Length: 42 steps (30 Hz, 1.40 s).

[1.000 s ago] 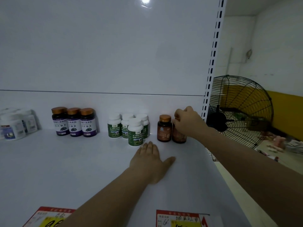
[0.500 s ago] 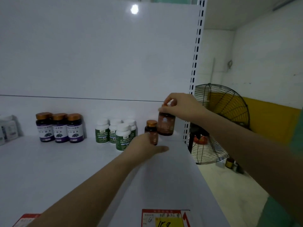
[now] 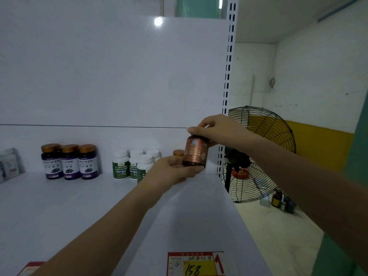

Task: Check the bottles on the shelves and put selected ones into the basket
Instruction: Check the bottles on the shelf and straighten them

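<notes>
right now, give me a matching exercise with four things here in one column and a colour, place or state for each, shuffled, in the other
1 brown bottle
2 purple-label bottles
3 green-label bottles
4 fan

a white caps
b beyond the shelf's right end
c gripped by left hand and right hand
d gold caps, row of three

Pairs: 1-c, 2-d, 3-a, 4-b

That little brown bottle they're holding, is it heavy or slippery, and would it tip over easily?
Probably light: the right hand holds the brown bottle just by its top. Its glossy side may be slippery; the left hand grips the bottom too. Squat and round, it should stand steadily on the shelf but likely roll if laid sideways.
</notes>
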Tool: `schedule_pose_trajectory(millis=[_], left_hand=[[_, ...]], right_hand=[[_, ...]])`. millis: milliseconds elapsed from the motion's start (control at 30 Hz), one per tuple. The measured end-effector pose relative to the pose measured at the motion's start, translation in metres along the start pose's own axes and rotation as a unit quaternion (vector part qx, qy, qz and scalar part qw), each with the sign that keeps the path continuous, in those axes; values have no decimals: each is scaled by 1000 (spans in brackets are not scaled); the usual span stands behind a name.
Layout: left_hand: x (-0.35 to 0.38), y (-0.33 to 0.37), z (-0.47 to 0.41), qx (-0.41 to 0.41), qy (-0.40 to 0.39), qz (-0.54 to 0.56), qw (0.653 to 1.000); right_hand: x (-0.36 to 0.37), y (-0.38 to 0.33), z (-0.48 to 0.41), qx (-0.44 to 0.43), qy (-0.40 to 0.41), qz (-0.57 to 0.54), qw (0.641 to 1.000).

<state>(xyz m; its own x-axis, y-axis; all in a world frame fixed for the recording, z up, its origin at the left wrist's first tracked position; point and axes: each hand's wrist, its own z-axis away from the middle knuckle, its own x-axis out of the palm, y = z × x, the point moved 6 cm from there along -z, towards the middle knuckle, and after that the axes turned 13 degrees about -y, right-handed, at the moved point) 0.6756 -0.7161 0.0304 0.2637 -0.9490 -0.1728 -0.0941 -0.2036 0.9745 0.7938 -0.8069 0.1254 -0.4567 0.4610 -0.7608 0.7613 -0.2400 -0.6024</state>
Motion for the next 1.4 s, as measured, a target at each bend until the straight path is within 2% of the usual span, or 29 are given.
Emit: schedule_pose_trajectory(millis=[300, 933, 1033, 1133, 1200, 1300, 1333, 1400], left_hand=[[5, -6, 0, -26, -7, 22, 999], [7, -8, -8, -16, -42, 42, 998], [5, -6, -6, -4, -25, 43, 999], [-1, -5, -6, 13, 24, -7, 1000], [4, -2, -6, 18, -10, 7, 1000], [14, 0, -9, -1, -89, 120, 989], [15, 1, -9, -1, -93, 132, 987], [11, 3, -11, 17, -57, 78, 995]], right_hand=[[6, 10, -1, 5, -13, -11, 1000], [3, 11, -5, 14, -17, 26, 999], [3, 9, -3, 19, -32, -2, 999], [3, 5, 1, -5, -91, -82, 992], [4, 1, 6, -25, -129, -159, 978], [2, -4, 10, -45, -154, -198, 967], [2, -5, 10, -47, -159, -195, 967], [3, -7, 12, -34, -155, -159, 974]])
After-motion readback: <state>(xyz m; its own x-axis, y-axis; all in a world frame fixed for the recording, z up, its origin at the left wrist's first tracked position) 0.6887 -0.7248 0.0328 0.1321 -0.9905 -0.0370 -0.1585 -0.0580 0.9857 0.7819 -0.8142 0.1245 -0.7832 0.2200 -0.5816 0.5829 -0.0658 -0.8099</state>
